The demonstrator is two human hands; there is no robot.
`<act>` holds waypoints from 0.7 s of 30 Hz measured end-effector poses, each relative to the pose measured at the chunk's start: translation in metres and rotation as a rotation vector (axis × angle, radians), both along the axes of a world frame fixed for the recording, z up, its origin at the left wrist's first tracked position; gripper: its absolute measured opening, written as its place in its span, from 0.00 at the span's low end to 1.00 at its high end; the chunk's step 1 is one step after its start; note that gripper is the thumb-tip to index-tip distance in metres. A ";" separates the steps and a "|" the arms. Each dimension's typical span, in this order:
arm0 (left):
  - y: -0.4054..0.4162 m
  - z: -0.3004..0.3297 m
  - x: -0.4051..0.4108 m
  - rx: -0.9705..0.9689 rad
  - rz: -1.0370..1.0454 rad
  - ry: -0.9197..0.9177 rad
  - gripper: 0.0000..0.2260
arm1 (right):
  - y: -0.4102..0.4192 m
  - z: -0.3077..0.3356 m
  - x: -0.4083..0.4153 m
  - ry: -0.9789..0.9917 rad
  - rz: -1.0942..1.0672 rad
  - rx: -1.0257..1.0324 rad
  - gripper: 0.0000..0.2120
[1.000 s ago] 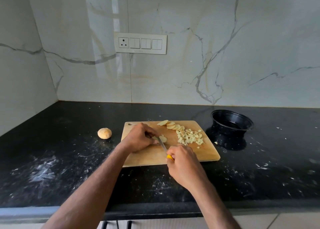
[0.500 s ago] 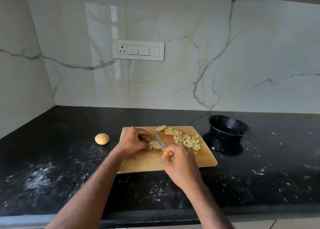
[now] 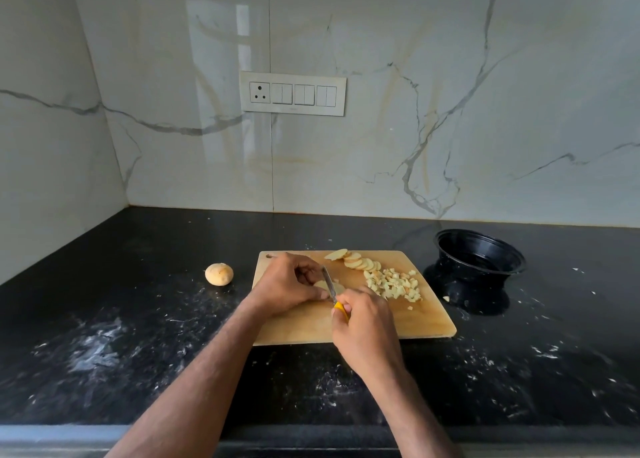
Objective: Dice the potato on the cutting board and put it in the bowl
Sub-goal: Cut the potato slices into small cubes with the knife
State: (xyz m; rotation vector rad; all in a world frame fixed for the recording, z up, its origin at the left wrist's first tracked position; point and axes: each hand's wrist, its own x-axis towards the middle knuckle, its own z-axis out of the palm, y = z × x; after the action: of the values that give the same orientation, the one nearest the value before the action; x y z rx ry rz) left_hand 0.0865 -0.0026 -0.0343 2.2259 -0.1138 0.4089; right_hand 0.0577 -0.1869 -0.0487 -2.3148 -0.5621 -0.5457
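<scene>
Wooden cutting board [image 3: 298, 329], frame centre: my left hand [image 3: 289, 286] pins the potato slice [image 3: 337, 287], right hand [image 3: 363, 322] grips the knife [image 3: 329, 283]; fingertips should stay curled clear of the blade.

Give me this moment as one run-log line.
stage: dicing | left hand: holds slice on board | right hand: grips knife, blade on slice | dice: piled on board | bowl: no potato visible
</scene>
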 end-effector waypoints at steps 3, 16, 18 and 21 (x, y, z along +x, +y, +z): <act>0.000 -0.003 0.003 0.027 0.035 0.006 0.21 | -0.001 0.000 0.001 0.014 -0.010 0.005 0.08; -0.004 -0.002 0.009 0.466 0.062 -0.075 0.18 | -0.026 0.001 0.009 -0.029 -0.108 0.036 0.10; -0.009 0.000 0.009 0.495 -0.073 -0.055 0.20 | -0.029 0.001 0.011 -0.032 -0.122 0.042 0.09; -0.015 0.006 0.014 0.559 -0.141 0.014 0.19 | -0.028 -0.001 0.009 -0.029 -0.125 0.055 0.08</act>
State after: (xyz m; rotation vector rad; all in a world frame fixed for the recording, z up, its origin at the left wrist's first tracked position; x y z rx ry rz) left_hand 0.1005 -0.0173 -0.0287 2.7454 -0.4192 0.3076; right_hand 0.0668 -0.2151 -0.0492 -2.3039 -0.4124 -0.6466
